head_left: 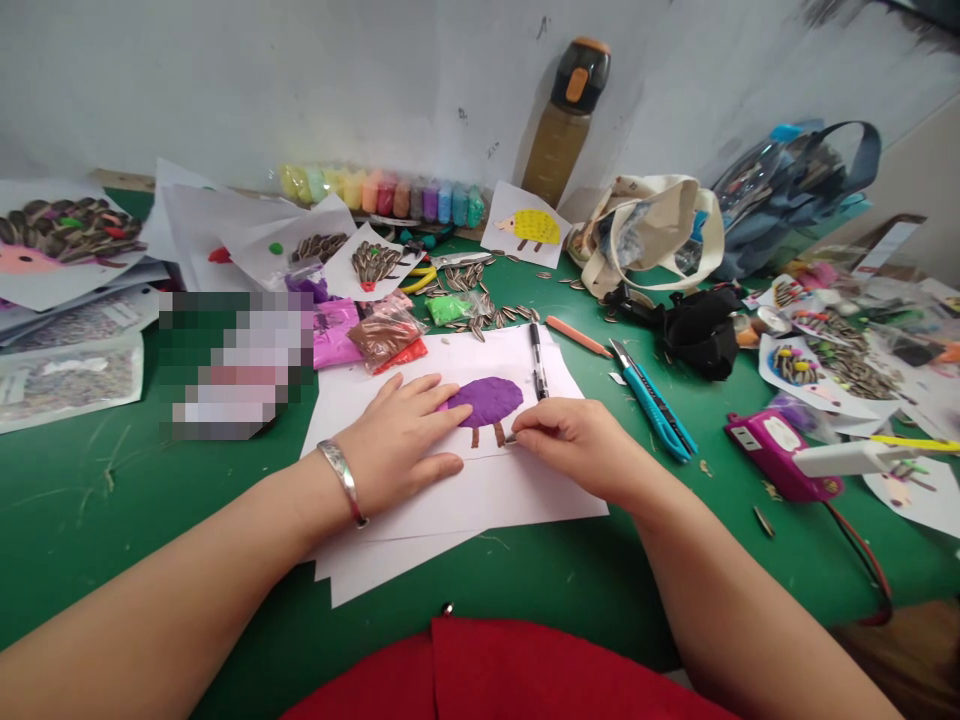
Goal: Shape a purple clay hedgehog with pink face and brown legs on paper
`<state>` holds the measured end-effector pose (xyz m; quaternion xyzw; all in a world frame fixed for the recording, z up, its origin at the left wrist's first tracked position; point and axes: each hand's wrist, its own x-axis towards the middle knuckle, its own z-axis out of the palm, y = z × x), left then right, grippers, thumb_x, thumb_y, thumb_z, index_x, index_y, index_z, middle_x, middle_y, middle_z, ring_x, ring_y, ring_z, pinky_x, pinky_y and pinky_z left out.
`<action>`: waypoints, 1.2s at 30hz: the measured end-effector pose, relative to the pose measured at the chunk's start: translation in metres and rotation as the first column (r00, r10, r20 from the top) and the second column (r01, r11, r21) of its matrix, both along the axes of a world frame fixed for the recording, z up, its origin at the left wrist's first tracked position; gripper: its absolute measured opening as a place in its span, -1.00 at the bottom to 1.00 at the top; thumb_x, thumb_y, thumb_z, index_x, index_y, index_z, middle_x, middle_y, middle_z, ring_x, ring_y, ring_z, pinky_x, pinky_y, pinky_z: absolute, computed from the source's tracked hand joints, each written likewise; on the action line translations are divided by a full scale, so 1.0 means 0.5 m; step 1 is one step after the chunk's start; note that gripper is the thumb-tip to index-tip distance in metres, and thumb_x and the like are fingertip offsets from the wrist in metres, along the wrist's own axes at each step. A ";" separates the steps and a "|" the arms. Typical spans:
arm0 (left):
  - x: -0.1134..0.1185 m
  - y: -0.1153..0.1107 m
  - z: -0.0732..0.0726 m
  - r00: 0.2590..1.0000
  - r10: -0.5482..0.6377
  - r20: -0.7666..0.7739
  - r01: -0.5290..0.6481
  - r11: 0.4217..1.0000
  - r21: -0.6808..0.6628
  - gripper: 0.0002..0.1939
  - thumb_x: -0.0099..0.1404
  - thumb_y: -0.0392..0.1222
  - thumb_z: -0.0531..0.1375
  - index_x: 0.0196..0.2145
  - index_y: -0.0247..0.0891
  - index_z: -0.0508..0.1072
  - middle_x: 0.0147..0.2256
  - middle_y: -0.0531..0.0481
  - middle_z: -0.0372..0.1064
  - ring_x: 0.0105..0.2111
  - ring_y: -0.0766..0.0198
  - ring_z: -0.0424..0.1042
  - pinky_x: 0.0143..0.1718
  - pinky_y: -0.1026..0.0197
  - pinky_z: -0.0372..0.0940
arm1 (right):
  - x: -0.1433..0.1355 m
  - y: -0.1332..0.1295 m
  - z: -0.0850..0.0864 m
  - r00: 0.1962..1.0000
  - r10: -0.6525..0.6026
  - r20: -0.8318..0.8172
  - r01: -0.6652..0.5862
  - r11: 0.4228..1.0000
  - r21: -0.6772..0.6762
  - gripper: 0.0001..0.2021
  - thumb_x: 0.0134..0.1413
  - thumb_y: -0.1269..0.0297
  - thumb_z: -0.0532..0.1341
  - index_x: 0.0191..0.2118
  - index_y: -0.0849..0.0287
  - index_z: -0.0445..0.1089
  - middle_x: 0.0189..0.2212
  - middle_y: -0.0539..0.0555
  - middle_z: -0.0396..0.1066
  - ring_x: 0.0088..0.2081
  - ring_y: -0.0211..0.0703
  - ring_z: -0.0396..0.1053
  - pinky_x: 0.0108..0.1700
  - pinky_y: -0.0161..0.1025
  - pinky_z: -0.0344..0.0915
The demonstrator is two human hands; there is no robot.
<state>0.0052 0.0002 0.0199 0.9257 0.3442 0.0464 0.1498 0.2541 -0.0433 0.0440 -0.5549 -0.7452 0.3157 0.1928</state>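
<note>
A purple clay oval [491, 401] with two short brown clay legs [499, 434] lies on white paper [420, 510]. My left hand [401, 435] rests flat on the sheet, fingers spread, its fingertips over the oval's left end. The fingers of my right hand [574, 440] are pinched beside the right leg. From them pokes a small dark pointed tip, apparently a sunflower seed [511, 439]; most of it is hidden. Just above that hand, a black pen [538, 360] lies on the paper.
Right of the paper are a blue utility knife [654, 400], an orange stick [577, 336] and a magenta device [780, 455] with a cord. Behind lie loose sunflower seeds [480, 295], clay packets [386, 330], a yellow hedgehog picture [529, 227] and a bottle [559, 140].
</note>
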 end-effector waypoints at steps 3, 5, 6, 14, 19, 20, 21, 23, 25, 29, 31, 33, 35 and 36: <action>0.000 0.000 -0.001 1.000 0.000 0.000 0.000 1.000 0.001 -0.51 0.33 0.03 0.12 0.18 -0.12 0.33 0.25 -0.18 0.18 0.25 -0.14 0.09 0.24 -0.33 -0.07 | 0.002 0.000 0.001 1.000 0.005 0.005 -0.005 1.000 0.002 -0.80 0.15 0.42 0.14 -0.33 0.08 0.52 -0.36 -0.05 0.53 -0.30 -0.22 0.43 -0.24 -0.30 0.27; -0.001 0.000 -0.003 1.000 0.001 0.013 -0.001 1.000 0.011 -0.51 0.33 0.03 0.13 0.18 -0.11 0.33 0.25 -0.17 0.18 0.25 -0.14 0.09 0.24 -0.33 -0.08 | 0.002 0.000 0.002 1.000 0.008 0.005 -0.008 1.000 0.003 -0.80 0.15 0.42 0.14 -0.34 0.08 0.52 -0.36 -0.04 0.53 -0.30 -0.22 0.43 -0.25 -0.29 0.27; -0.001 0.000 -0.005 1.000 -0.001 0.018 0.000 1.000 0.015 -0.51 0.33 0.03 0.13 0.18 -0.11 0.33 0.25 -0.16 0.18 0.25 -0.14 0.09 0.24 -0.33 -0.08 | 0.002 0.000 0.002 1.000 0.006 0.005 -0.006 1.000 0.004 -0.80 0.14 0.42 0.14 -0.34 0.08 0.52 -0.36 -0.04 0.53 -0.30 -0.21 0.43 -0.26 -0.29 0.27; -0.004 0.001 -0.010 1.000 -0.002 0.029 0.001 1.000 0.017 -0.49 0.33 0.04 0.13 0.19 -0.10 0.32 0.25 -0.17 0.18 0.25 -0.16 0.09 0.24 -0.35 -0.08 | -0.008 -0.001 -0.003 0.997 0.070 0.023 -0.070 0.997 0.013 -0.78 0.16 0.43 0.14 -0.33 0.05 0.52 -0.32 -0.06 0.53 -0.27 -0.21 0.43 -0.18 -0.27 0.27; -0.002 0.001 -0.004 1.000 0.002 0.013 -0.003 1.000 0.014 -0.50 0.32 0.03 0.14 0.18 -0.12 0.33 0.25 -0.18 0.19 0.25 -0.16 0.09 0.24 -0.36 -0.07 | -0.010 -0.001 -0.004 0.999 0.050 0.008 -0.050 0.999 0.008 -0.79 0.18 0.44 0.13 -0.32 0.06 0.51 -0.30 -0.06 0.53 -0.24 -0.21 0.43 -0.16 -0.28 0.26; -0.001 0.001 -0.002 1.000 0.003 0.006 -0.003 1.000 0.010 -0.50 0.32 0.03 0.14 0.18 -0.13 0.33 0.24 -0.18 0.19 0.25 -0.16 0.09 0.24 -0.35 -0.06 | -0.010 -0.001 -0.004 0.999 0.044 -0.005 -0.044 0.999 0.005 -0.79 0.17 0.43 0.13 -0.32 0.06 0.51 -0.30 -0.06 0.53 -0.24 -0.21 0.43 -0.16 -0.28 0.26; 0.000 0.001 0.000 1.000 0.002 0.000 -0.002 1.000 0.007 -0.50 0.32 0.03 0.14 0.18 -0.13 0.34 0.24 -0.18 0.19 0.25 -0.15 0.09 0.24 -0.35 -0.06 | -0.010 -0.001 -0.004 0.999 0.040 -0.016 -0.040 0.999 0.004 -0.80 0.17 0.43 0.14 -0.31 0.06 0.51 -0.30 -0.06 0.53 -0.24 -0.21 0.43 -0.16 -0.28 0.26; 0.001 0.001 0.003 1.000 -0.001 -0.005 0.001 1.000 0.006 -0.50 0.32 0.03 0.14 0.18 -0.14 0.34 0.24 -0.19 0.19 0.25 -0.15 0.09 0.24 -0.33 -0.05 | -0.010 -0.001 -0.005 0.999 0.036 -0.018 -0.036 0.999 0.008 -0.80 0.17 0.43 0.14 -0.30 0.06 0.51 -0.30 -0.06 0.53 -0.24 -0.21 0.43 -0.16 -0.27 0.26; 0.001 0.000 0.006 1.000 -0.003 -0.006 0.003 1.000 0.008 -0.50 0.32 0.02 0.14 0.18 -0.14 0.33 0.24 -0.20 0.19 0.25 -0.14 0.09 0.23 -0.34 -0.05 | -0.011 -0.001 -0.006 0.999 0.038 0.009 -0.038 0.999 0.012 -0.79 0.18 0.42 0.13 -0.30 0.05 0.51 -0.30 -0.06 0.52 -0.24 -0.20 0.42 -0.15 -0.26 0.26; 0.003 0.000 0.008 1.000 0.001 -0.026 -0.002 1.000 -0.010 -0.50 0.32 0.01 0.14 0.18 -0.15 0.34 0.25 -0.21 0.19 0.25 -0.15 0.09 0.23 -0.35 -0.06 | -0.013 -0.001 -0.008 0.999 0.033 0.027 -0.034 0.999 0.017 -0.78 0.18 0.42 0.13 -0.31 0.06 0.52 -0.31 -0.06 0.52 -0.25 -0.21 0.42 -0.15 -0.26 0.25; 0.004 -0.001 0.009 1.000 0.005 -0.021 -0.006 1.000 -0.007 -0.50 0.31 0.00 0.15 0.18 -0.15 0.34 0.25 -0.20 0.19 0.25 -0.15 0.09 0.23 -0.36 -0.06 | -0.014 -0.001 -0.007 1.000 0.028 0.006 -0.028 0.999 0.017 -0.78 0.17 0.43 0.13 -0.32 0.07 0.52 -0.31 -0.06 0.52 -0.25 -0.22 0.42 -0.16 -0.28 0.25; 0.004 -0.001 0.010 1.000 0.009 -0.023 -0.009 1.000 -0.008 -0.49 0.31 -0.01 0.16 0.18 -0.16 0.34 0.25 -0.21 0.18 0.26 -0.16 0.09 0.23 -0.37 -0.07 | -0.015 -0.001 -0.007 0.999 0.033 0.005 -0.033 0.999 0.019 -0.78 0.17 0.44 0.13 -0.32 0.07 0.52 -0.31 -0.06 0.52 -0.25 -0.23 0.42 -0.17 -0.29 0.25; 0.005 -0.002 0.013 0.999 0.011 -0.042 -0.012 1.000 -0.023 -0.49 0.31 -0.02 0.17 0.18 -0.17 0.34 0.25 -0.23 0.17 0.26 -0.17 0.08 0.23 -0.38 -0.07 | -0.014 -0.001 -0.006 0.999 0.037 0.006 -0.037 0.999 0.017 -0.78 0.16 0.44 0.13 -0.31 0.08 0.52 -0.31 -0.05 0.52 -0.25 -0.22 0.42 -0.17 -0.29 0.25; 0.005 -0.002 0.015 0.999 0.011 -0.051 -0.013 0.999 -0.031 -0.48 0.31 -0.03 0.17 0.19 -0.18 0.33 0.26 -0.24 0.17 0.26 -0.18 0.08 0.23 -0.38 -0.07 | -0.013 -0.001 -0.006 1.000 0.029 -0.005 -0.029 1.000 0.011 -0.79 0.15 0.43 0.13 -0.31 0.08 0.52 -0.31 -0.05 0.53 -0.25 -0.22 0.42 -0.18 -0.29 0.25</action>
